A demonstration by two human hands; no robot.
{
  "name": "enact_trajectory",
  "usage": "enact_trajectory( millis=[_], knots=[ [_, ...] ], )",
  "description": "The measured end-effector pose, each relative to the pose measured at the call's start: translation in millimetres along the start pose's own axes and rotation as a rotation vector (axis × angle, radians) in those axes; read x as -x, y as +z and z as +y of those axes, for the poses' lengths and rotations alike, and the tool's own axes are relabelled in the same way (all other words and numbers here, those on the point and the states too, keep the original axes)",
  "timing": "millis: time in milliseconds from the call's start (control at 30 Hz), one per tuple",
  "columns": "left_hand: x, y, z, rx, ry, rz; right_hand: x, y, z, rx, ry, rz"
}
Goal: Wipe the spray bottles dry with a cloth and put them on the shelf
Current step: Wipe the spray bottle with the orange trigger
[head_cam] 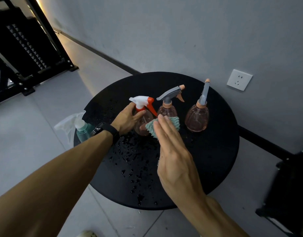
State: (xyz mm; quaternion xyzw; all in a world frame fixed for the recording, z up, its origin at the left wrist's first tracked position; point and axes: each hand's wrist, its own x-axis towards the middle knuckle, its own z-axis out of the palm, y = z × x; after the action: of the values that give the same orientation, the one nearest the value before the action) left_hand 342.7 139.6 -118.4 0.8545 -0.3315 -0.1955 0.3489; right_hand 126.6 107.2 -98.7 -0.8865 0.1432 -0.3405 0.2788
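Observation:
On a round black table (207, 168) stand several spray bottles. My left hand (128, 119) grips the neck of a pink bottle with a white and orange trigger (143, 103). My right hand (171, 151) has straight fingers and presses a teal cloth (174, 122) against that bottle's side. Two more pink bottles with grey heads stand behind: one (167, 106) in the middle, one (197, 117) to the right. A teal bottle with a clear trigger (82, 129) stands at the table's left edge, partly behind my left wrist.
Water drops (130, 161) speckle the table's middle and front. A black metal shelf frame (27, 53) stands at the far left on the grey floor. A white wall socket (239, 80) is on the wall behind. A dark object (287, 194) sits at the right.

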Motion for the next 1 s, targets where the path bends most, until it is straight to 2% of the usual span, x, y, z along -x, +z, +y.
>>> enact_trajectory(
  millis=[233, 533, 733, 867, 1000],
  knots=[
    [54, -4, 12, 0.272, -0.059, 0.15, 5, 2, -10, -0.08, -0.07, -0.038],
    [118, -8, 38, 0.557, -0.065, 0.203, 5, -3, -17, -0.118, -0.114, -0.067],
    [148, -2, 48, 0.775, -0.125, 0.262, 11, -3, -24, -0.164, -0.232, -0.125],
    [156, 5, 48, 0.89, -0.173, 0.265, 17, 2, -30, -0.099, -0.26, -0.199],
    [163, 9, 47, 1.113, -0.234, 0.146, 23, 4, -36, 0.011, -0.218, -0.274]
  ],
)
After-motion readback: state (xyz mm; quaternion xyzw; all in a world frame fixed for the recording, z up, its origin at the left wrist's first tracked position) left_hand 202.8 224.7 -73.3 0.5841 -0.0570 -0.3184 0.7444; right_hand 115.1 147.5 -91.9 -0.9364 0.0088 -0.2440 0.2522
